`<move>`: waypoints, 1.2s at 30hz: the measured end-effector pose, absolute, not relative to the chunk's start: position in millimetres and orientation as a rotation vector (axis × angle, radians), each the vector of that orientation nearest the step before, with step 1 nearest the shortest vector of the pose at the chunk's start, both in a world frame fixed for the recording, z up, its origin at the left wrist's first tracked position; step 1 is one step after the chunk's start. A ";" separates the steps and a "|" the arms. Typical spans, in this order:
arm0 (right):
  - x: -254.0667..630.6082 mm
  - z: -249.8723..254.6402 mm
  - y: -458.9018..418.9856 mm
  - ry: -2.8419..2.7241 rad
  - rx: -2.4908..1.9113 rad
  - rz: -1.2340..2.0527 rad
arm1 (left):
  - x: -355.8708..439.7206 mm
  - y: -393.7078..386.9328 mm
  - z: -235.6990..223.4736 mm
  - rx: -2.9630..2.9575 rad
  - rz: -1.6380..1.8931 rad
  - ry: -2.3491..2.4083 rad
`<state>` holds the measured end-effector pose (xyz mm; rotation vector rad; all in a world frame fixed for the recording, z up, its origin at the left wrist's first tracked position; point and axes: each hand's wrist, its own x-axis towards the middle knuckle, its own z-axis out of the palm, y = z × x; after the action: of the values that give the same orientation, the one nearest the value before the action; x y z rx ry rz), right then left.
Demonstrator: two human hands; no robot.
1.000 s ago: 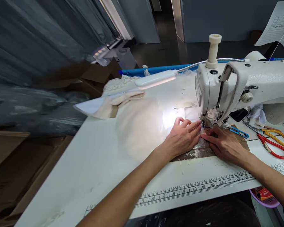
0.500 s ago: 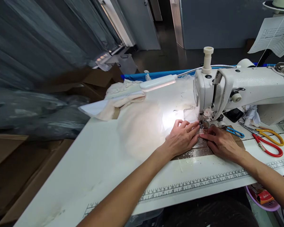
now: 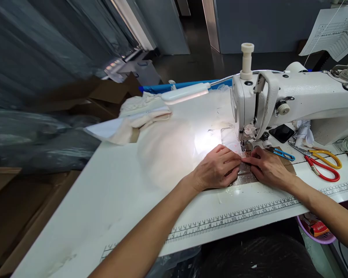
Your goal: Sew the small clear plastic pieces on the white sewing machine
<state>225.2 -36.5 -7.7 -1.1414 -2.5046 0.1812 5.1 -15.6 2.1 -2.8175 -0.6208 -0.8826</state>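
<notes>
My left hand [image 3: 217, 168] and my right hand [image 3: 268, 168] rest on the sewing table just in front of the presser foot [image 3: 245, 146] of a white sewing machine [image 3: 301, 100]. Their fingertips meet and pinch a sheer white fabric [image 3: 168, 154], which spreads to the left under the bright lamp [image 3: 185, 94]. The left hand's fingers are curled in. The pinched edge lies over a brown patch [image 3: 249, 178] on the table.
Blue thread snips [image 3: 282, 154], red scissors [image 3: 321, 172] and yellow scissors [image 3: 329, 156] lie right of the needle. A printed ruler [image 3: 249, 217] runs along the table's front edge. A purple basket [image 3: 316, 233] hangs below right. Cardboard boxes [image 3: 104, 96] and plastic sheeting stand at left.
My left hand's fingers have gone from lying flat to curled, and both hands have drawn slightly back from the presser foot. The camera view shifted a little.
</notes>
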 end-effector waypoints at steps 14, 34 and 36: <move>225.2 -9.3 -37.3 -2.501 -1.130 0.163 | 5.0 -15.7 1.1 -2.879 -0.849 -0.571; 217.2 0.7 -36.6 -2.608 -1.197 0.054 | 2.1 -16.1 1.6 -3.007 -0.748 -0.788; 216.7 0.6 -35.6 -2.619 -1.214 0.044 | 1.9 -16.0 1.5 -3.016 -0.726 -0.817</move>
<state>216.7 -35.6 0.6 -1.2144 -2.6190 0.0436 1.9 -16.0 1.5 -3.0156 -0.8167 -0.7261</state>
